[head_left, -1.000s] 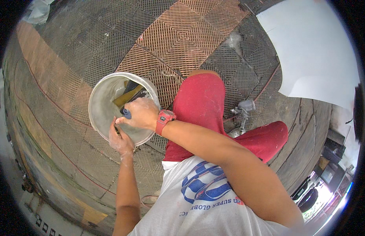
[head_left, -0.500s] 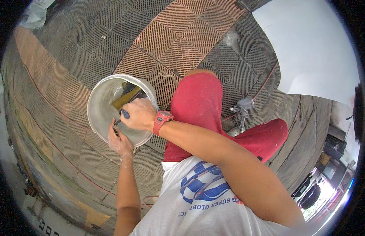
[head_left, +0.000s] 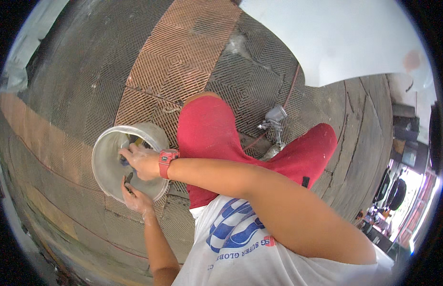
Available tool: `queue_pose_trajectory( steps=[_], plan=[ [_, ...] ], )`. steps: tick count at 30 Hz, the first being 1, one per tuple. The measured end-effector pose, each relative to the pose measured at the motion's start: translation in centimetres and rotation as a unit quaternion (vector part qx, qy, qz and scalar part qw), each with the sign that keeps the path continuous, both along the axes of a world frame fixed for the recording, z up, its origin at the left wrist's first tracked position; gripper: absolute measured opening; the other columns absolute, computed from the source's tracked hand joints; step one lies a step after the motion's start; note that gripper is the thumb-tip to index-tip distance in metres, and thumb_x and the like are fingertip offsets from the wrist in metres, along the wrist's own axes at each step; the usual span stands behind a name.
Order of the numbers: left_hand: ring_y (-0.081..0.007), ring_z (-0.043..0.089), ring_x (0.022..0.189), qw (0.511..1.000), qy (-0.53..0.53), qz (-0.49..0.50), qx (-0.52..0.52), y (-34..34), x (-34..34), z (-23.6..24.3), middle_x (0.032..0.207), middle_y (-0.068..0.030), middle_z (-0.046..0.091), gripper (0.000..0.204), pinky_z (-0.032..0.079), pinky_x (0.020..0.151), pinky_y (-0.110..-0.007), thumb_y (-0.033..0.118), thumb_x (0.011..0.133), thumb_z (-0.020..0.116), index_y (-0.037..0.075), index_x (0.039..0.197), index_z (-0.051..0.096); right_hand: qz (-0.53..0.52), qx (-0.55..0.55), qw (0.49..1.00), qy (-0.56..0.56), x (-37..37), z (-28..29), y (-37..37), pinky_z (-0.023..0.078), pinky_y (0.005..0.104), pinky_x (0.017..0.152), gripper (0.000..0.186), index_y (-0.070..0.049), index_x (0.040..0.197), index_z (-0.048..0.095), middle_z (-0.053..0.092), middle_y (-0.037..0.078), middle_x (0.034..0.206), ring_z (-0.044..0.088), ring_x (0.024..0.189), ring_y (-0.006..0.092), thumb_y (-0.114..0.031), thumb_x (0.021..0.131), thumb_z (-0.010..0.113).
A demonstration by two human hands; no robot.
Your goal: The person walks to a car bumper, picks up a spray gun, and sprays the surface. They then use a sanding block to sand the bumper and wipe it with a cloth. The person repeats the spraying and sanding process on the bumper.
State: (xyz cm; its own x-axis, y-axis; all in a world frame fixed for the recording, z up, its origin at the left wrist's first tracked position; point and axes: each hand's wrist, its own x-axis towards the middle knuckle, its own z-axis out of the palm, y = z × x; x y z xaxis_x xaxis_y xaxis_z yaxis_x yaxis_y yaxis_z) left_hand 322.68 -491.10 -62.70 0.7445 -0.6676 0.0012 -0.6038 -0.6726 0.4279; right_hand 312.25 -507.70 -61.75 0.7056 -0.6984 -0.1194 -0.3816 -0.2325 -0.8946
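Inside the white bucket are cloudy liquid and some dark and yellow pieces. My right hand, with a red watch at the wrist, reaches over the bucket with its fingers curled round a small dark blue piece, partly hidden beneath them. My left hand, wet and whitish, is at the bucket's near rim, gripping a small dark object that I cannot make out fully.
My red-trousered legs are bent beside the bucket. A metal spray gun with a cup lies on the grated floor tiles with a red hose. A large white sheet or panel is at upper right.
The view has swung, so floor and bucket sit lower and further left. My right hand has shifted within the bucket, its fingers reaching more forward; my left hand stays at the near rim.
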Motion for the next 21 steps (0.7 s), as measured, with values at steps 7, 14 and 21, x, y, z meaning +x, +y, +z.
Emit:
queue_pose_trajectory(
  steps=[7,14,21],
  plan=[
    [-0.0429,0.069,0.123,1.0,0.001,-0.001,-0.001,-0.4,-0.4,0.0,0.136,-0.0226,0.073,0.038,0.052,0.105,-0.05,0.025,0.118,0.047,0.003,0.14,0.069,-0.174,0.04,0.95,-0.255,-5.3,10.1,-9.7,0.058,0.0429,0.1,0.061,-0.003,0.137,0.065,0.073,0.022,0.124,0.073,0.114,0.0335,-0.008,0.079,0.084],
    [-0.0422,0.069,0.123,1.0,0.006,-0.003,0.014,-0.9,-0.8,0.1,0.136,-0.0235,0.072,0.042,0.053,0.104,-0.051,0.029,0.119,0.044,0.003,0.14,0.068,-0.37,0.227,0.729,-0.53,-21.3,8.9,-19.9,0.063,0.0436,0.099,0.038,-0.002,0.129,0.066,0.075,0.01,0.12,0.075,0.106,0.025,0.002,0.093,0.077],
    [-0.0451,0.068,0.123,0.996,-0.034,-0.032,0.081,0.0,0.7,-1.6,0.137,-0.0237,0.072,0.047,0.051,0.104,-0.053,0.034,0.119,0.041,0.002,0.141,0.068,-0.666,0.223,0.469,-0.536,-39.1,-3.6,-17.8,0.05,0.0808,0.102,0.088,-0.024,0.166,0.024,0.05,0.018,0.152,0.059,0.133,0.0447,0.004,0.095,0.067]
  ],
)
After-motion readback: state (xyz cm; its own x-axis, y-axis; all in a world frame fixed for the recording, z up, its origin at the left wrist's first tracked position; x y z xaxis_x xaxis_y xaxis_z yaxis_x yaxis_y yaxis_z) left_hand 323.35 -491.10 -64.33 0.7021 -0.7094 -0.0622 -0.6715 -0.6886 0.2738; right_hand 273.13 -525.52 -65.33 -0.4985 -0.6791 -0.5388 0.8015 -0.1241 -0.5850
